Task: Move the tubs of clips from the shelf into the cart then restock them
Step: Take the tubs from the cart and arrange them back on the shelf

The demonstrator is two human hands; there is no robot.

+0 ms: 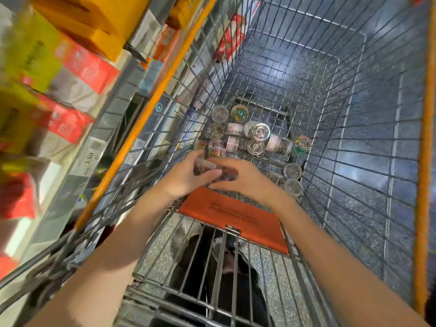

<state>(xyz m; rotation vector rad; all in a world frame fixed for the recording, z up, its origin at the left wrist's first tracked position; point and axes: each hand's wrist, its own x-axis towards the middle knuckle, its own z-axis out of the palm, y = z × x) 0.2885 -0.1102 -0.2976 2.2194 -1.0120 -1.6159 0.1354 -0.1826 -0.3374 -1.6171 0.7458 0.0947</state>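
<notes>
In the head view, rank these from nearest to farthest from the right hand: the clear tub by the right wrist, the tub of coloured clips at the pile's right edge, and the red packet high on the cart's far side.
From the right hand:
1. Clear tub, beside the wrist.
2. Tub of coloured clips, right edge of the pile.
3. Red packet, far up the cart's left wall.

- Grey wire-grid shopping cart (pixel 271 74) with orange plastic rim rails at 10 and 3 o'clock.
- Orange plastic seat flap (pixel 236 215) at 6 o'clock.
- Clear round plastic tubs (pixel 259 133) at centre hold silver clips; two hold multicoloured clips; some carry white labels with red borders.
- Speckled grey floor (pixel 368 142).
- Red, yellow and orange boxes (pixel 77 64) at 9 o'clock.
</notes>
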